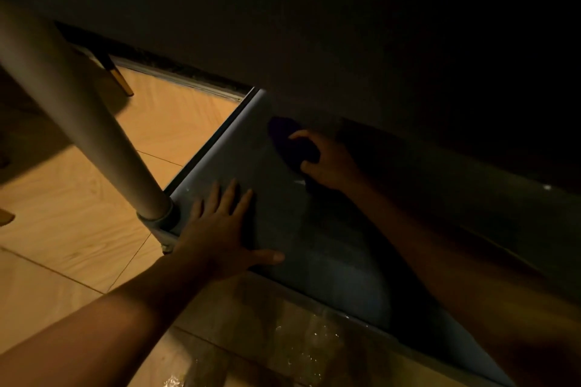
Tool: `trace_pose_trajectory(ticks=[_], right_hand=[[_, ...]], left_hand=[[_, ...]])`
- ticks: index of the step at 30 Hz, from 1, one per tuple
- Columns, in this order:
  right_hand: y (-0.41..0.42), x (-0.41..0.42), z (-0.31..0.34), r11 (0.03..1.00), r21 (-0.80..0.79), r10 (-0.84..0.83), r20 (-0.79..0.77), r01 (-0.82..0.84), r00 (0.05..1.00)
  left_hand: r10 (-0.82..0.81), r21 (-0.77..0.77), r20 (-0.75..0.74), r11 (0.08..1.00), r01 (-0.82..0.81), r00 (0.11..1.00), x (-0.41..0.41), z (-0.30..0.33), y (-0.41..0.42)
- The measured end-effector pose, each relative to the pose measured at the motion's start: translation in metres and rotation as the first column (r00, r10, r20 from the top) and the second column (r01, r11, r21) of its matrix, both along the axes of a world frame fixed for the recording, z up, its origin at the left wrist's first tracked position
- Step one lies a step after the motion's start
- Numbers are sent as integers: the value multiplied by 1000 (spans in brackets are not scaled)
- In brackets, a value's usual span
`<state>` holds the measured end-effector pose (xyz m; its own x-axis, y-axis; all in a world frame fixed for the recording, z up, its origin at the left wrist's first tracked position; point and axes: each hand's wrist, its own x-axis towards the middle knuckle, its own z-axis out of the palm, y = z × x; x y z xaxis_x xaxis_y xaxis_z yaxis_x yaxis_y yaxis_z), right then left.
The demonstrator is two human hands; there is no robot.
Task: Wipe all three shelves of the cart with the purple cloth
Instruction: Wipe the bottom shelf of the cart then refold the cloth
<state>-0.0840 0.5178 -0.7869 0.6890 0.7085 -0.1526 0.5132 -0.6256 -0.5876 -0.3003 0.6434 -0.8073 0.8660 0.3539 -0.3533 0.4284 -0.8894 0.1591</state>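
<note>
The scene is dim. A grey lower shelf of the cart point(239, 148) stretches from the middle toward the bottom right, with a darker shelf point(314, 41) overhanging it. My right hand point(327, 160) grips the dark purple cloth point(289, 141) and presses it on the shelf near its far end. My left hand point(223, 229) lies flat, fingers spread, on the shelf's near left corner, beside the pale round cart post point(78, 110) that rises to the upper left.
Warm wooden floor point(72, 229) lies left of the cart. A chair leg with a gold tip point(121, 80) stands at the upper left near a dark floor rail. The right side under the upper shelf is too dark to read.
</note>
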Motion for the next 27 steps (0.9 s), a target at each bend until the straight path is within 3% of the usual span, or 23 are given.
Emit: trace_pose_trajectory(ticks=[4, 7, 10, 13, 18, 21, 27], right_hand=[[-10, -12, 3, 994, 95, 54, -69, -48, 996], [-5, -9, 10, 988, 152, -39, -20, 42, 999], [13, -6, 17, 966, -90, -229, 134, 242, 964], [40, -18, 19, 908, -234, -321, 141, 347, 936], [43, -55, 11, 991, -21, -131, 66, 133, 989], [12, -69, 14, 996, -44, 81, 57, -79, 995], [-66, -95, 27, 947, -203, 261, 43, -247, 964]], left_hand=[[-9, 6, 46, 1000, 8, 999, -4, 2, 2], [15, 42, 222, 999, -25, 975, -17, -1, 0], [54, 44, 320, 996, -72, 946, -28, -6, -8], [83, 42, 201, 995, -93, 976, -25, -6, -9], [-14, -28, 85, 999, 16, 996, -27, 2, 10], [-89, -44, 50, 995, 91, 995, -29, 9, 19], [-139, 40, -43, 989, 141, 989, -33, 13, 19]])
